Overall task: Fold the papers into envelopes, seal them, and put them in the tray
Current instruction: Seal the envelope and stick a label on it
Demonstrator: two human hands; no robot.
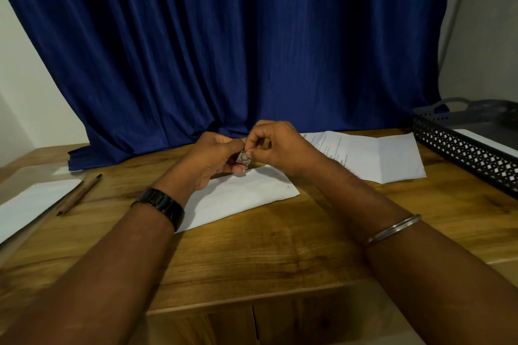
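wooden bench (280,246) before a blue curtain (224,36): left hand (213,159) and right hand (280,145) together pinch a small stamp (242,159) just above the white envelope (241,196); tray (462,145) at far right.

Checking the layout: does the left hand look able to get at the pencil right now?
Likely yes, once freed: the left hand pinches a small square piece with the right hand, but the pencil lies uncovered on the table to its left, nothing between.
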